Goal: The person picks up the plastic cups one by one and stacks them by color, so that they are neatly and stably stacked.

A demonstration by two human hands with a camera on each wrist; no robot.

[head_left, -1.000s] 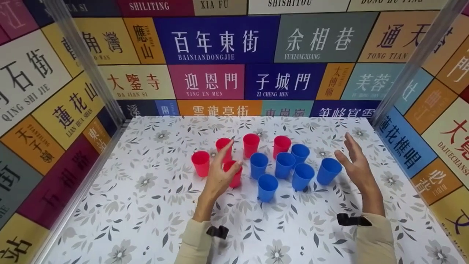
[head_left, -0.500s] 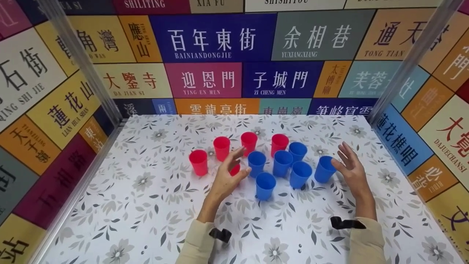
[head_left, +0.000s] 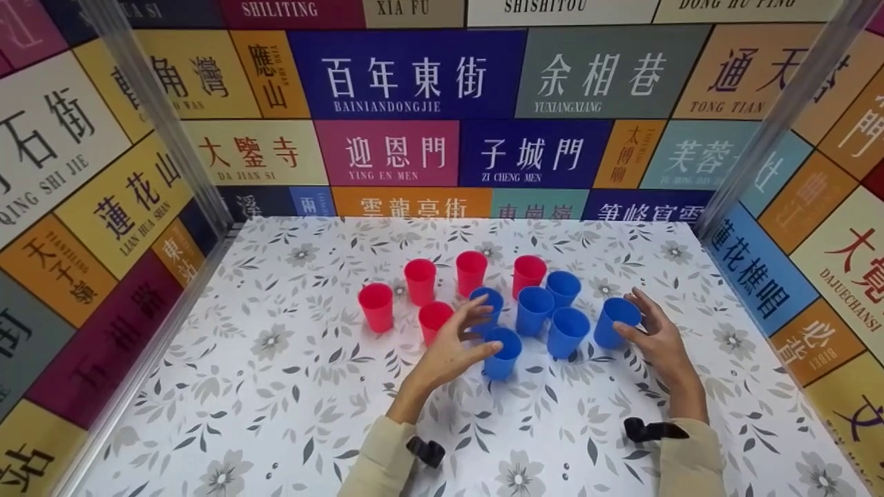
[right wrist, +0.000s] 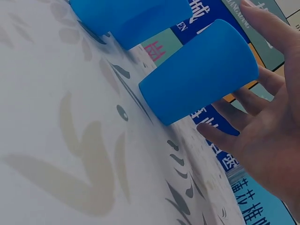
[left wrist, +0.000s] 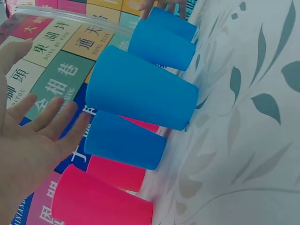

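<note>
My left hand [head_left: 447, 353], thumb and fingers spread, hovers over the table just left of the front blue cup [head_left: 503, 359]. In the left wrist view a gap shows between its fingers and that upright cup [left wrist: 143, 89]. My right hand [head_left: 661, 342] reaches around the rightmost blue cup [head_left: 615, 326], thumb on the near side and fingers on the far side. The right wrist view has this cup [right wrist: 201, 72] standing within the loosely bent hand; whether a finger touches it, I cannot tell. Several more upright blue cups, such as the middle one [head_left: 534, 312], stand between the hands.
Several upright red cups, among them the leftmost one [head_left: 376, 308] and one by my left hand [head_left: 434, 322], stand left and behind the blue ones. A floral cloth [head_left: 276, 386] covers the table. Sign-printed panels [head_left: 414, 76] rise at the back and sides.
My left hand has moved right and nearer, from over a red cup to beside the front blue cup. My right hand has come down and left around the rightmost blue cup. The cups stay put.
</note>
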